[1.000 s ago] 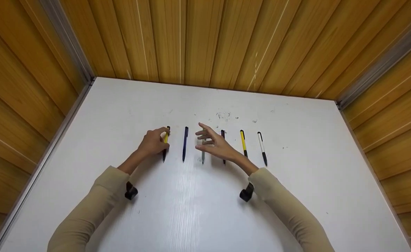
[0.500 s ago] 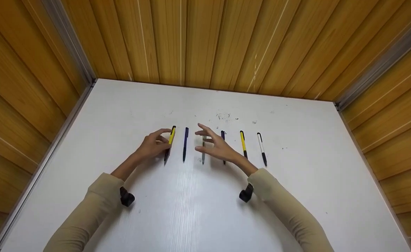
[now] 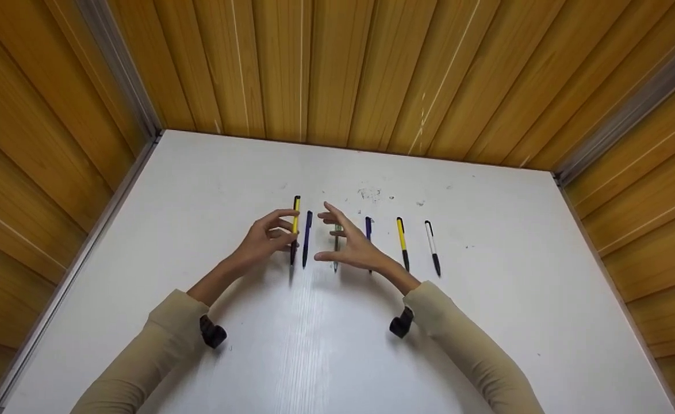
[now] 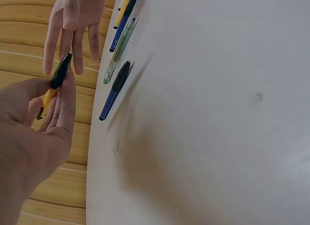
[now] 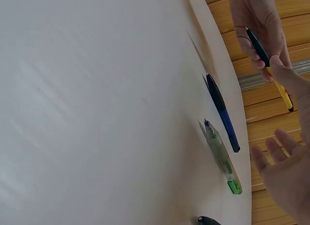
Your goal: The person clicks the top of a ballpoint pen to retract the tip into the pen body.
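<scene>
My left hand [image 3: 257, 241] pinches a yellow and black pen [image 3: 295, 223] between thumb and fingers. In the left wrist view that pen [image 4: 60, 73] is off the table, its black end pointing toward the other hand. Just right of it on the table lies a dark blue pen [image 3: 307, 238]. With fingers spread and nothing held, my right hand [image 3: 357, 247] hovers above a clear pen with green parts [image 3: 336, 265], partly covering it in the head view. The right wrist view shows this clear pen [image 5: 220, 154] lying beside the blue pen [image 5: 224, 113].
Farther right on the white table [image 3: 487, 322] lie a second blue pen [image 3: 368, 227], partly hidden by my right hand, another yellow and black pen [image 3: 402, 241], and a white and black pen [image 3: 433, 248]. Wood-look panels [image 3: 337, 69] enclose the back and sides.
My left hand has lifted the yellow and black pen from the row's left end and carried it right, close to the blue pen. My right hand has hardly moved; its thumb is spread wider.
</scene>
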Demonstrator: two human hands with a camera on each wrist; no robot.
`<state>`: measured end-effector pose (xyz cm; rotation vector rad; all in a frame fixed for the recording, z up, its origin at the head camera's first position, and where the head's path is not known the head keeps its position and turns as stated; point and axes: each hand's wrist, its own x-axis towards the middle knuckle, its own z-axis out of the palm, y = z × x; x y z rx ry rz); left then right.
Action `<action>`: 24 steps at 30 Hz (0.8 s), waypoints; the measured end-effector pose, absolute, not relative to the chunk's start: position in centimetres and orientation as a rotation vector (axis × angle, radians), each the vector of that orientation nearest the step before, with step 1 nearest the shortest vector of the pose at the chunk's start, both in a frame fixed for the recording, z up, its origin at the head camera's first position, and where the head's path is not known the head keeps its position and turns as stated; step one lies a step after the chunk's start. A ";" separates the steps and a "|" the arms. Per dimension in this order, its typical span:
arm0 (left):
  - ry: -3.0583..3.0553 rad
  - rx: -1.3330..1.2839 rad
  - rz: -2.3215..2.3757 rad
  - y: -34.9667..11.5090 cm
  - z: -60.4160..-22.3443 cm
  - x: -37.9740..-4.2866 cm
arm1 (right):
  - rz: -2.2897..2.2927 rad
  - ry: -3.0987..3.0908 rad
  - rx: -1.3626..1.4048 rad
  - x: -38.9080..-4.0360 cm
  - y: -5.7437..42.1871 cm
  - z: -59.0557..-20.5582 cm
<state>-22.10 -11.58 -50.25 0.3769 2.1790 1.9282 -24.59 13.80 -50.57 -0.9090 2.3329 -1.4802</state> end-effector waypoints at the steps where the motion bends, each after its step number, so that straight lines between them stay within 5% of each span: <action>1: 2.170 0.382 1.939 -11.4 -50.2 -22.0 | -1.475 2.336 -0.913 -24.6 13.7 -50.6; 24: 2.126 0.494 1.916 -9.8 -50.4 -21.5 | -1.454 2.360 -0.988 -24.1 12.1 -51.0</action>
